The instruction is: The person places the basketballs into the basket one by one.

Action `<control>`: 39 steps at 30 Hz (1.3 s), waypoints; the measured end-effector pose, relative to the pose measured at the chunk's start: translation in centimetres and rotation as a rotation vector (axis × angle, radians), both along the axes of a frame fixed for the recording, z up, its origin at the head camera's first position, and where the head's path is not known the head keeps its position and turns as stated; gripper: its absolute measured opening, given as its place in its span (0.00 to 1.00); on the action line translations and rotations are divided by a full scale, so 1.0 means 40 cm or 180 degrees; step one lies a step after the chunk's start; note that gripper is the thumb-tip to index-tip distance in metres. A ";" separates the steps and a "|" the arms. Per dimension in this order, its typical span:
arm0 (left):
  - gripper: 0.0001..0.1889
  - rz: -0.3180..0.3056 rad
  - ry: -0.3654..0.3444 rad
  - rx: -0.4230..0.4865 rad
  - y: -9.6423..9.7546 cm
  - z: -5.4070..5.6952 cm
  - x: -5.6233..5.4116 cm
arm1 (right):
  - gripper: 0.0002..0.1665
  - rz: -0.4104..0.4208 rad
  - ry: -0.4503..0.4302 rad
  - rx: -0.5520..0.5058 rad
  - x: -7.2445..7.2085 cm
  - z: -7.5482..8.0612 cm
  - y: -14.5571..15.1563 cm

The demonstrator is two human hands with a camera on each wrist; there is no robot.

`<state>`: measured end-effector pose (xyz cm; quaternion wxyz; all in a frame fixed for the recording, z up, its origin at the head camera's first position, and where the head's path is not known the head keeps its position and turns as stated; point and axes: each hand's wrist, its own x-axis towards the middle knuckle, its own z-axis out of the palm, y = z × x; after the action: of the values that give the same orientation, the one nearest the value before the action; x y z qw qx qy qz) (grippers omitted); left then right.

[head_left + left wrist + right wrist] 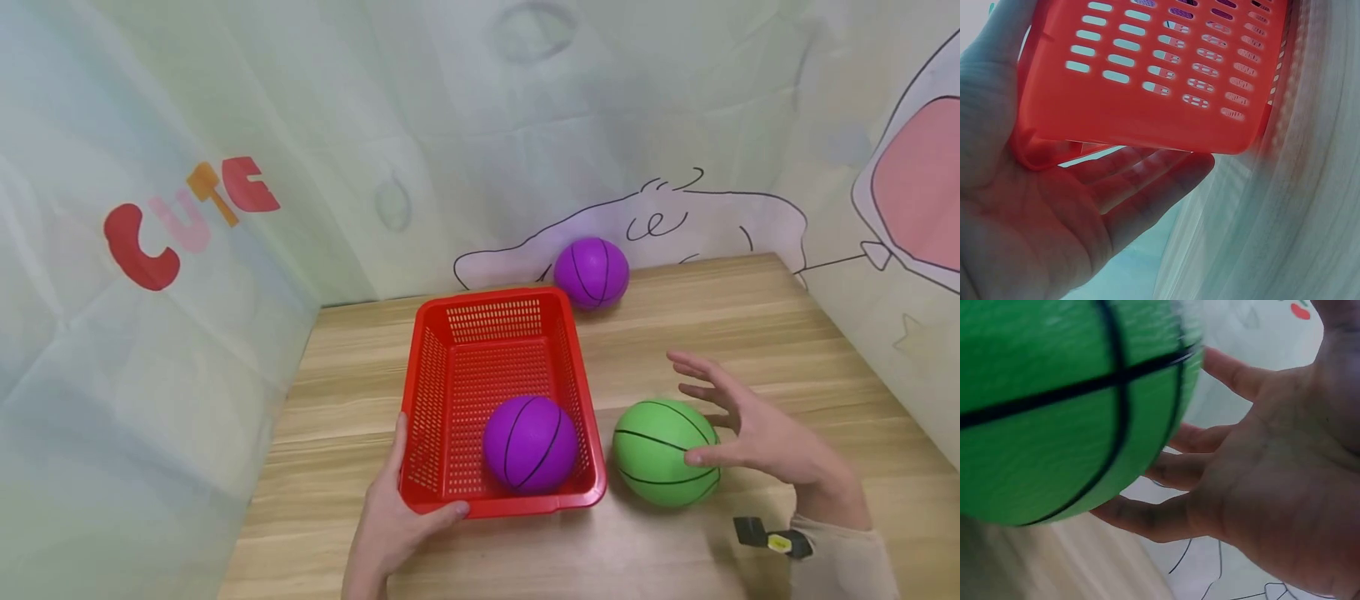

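A red perforated plastic basket lies on the table with a purple ball near its front right corner. My left hand holds the basket's near left corner, thumb over the front rim and fingers along the left side. In the left wrist view, the fingers reach behind the red corner. Just right of the basket is a green ball with black lines. My right hand is at that ball's right side, fingers spread and thumb overlapping it. The right wrist view has the green ball close against the fingertips.
Another purple ball sits behind the basket's back right corner, near the printed cloth backdrop. Cloth also hangs along the left and right sides of the wooden table. A black strap with a yellow tag is at the right wrist.
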<state>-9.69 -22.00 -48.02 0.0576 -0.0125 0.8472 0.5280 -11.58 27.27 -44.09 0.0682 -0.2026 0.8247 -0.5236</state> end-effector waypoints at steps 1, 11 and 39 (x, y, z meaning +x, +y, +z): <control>0.78 -0.0005 0.0001 0.0001 0.000 0.000 0.000 | 0.72 0.0007 -0.0026 0.0040 0.001 -0.006 0.000; 0.78 -0.0009 -0.0033 -0.0025 -0.001 0.002 -0.001 | 0.79 0.0163 -0.0034 0.0293 0.015 -0.047 -0.003; 0.78 -0.0006 -0.0043 0.0010 -0.002 0.000 -0.001 | 0.66 0.0137 -0.0543 -0.0189 0.020 -0.092 -0.005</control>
<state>-9.73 -22.08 -48.01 0.0638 -0.0152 0.8460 0.5291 -10.79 27.07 -47.76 0.1434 -0.1769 0.7955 -0.5615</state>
